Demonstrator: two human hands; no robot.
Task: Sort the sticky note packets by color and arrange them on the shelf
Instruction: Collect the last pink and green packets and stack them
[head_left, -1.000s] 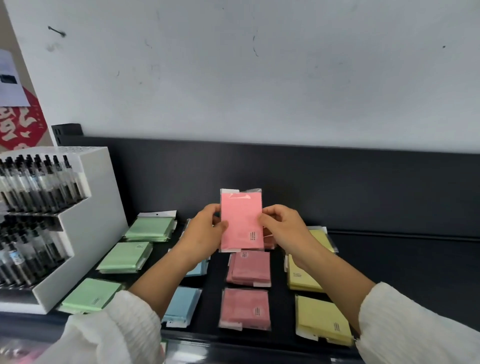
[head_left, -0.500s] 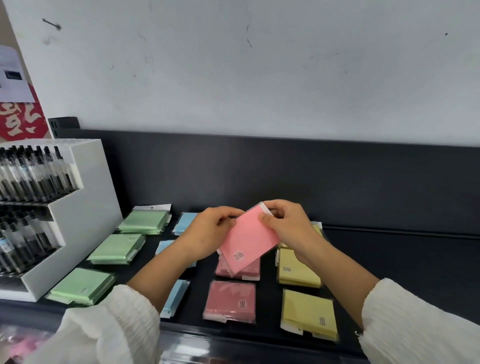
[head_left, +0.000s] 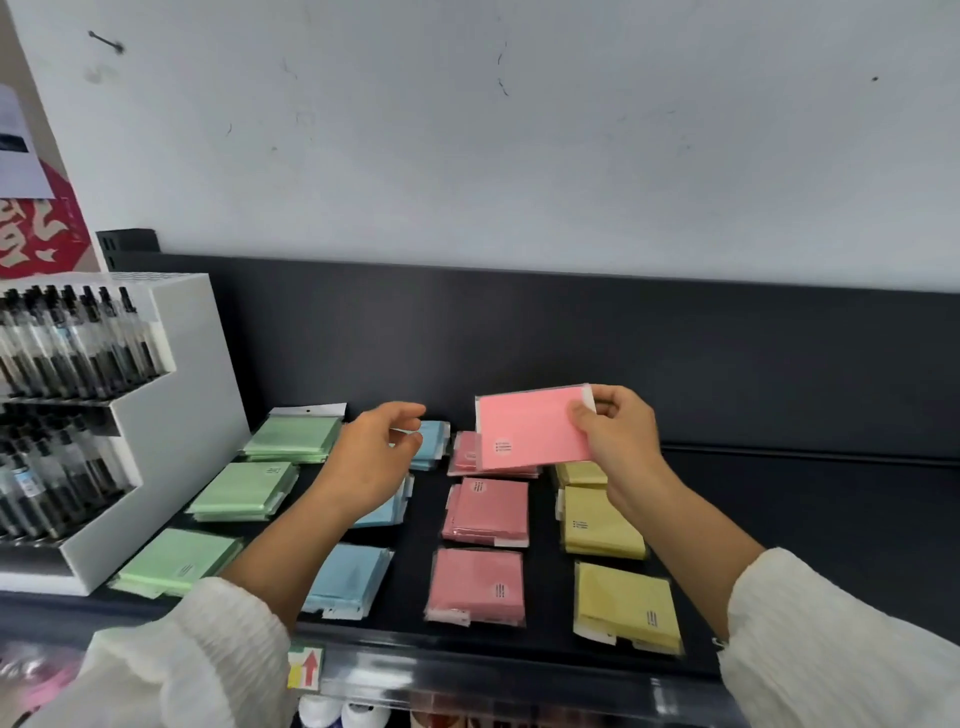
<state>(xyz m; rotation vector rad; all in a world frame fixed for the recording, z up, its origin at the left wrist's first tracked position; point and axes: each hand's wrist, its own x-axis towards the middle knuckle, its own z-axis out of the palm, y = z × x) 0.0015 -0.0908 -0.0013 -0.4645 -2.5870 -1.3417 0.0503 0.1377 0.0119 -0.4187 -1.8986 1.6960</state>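
Pinching pink packet (head_left: 530, 436) with right hand (head_left: 621, 447), left hand (head_left: 371, 460) fingers loosely apart (blue packets (head_left: 353, 577) partly hidden)

On the shelf (head_left: 810, 525), a pen display rack (head_left: 171, 415) stood at the left end. To its right, sticky note packets (head_left: 475, 584) lay in four columns running front to back, before the back panel (head_left: 727, 364). A raised packet (head_left: 530, 436) sat in the right grip (head_left: 623, 441) above the rear of the third column, and the left grip (head_left: 374, 457) hovered over the second column.
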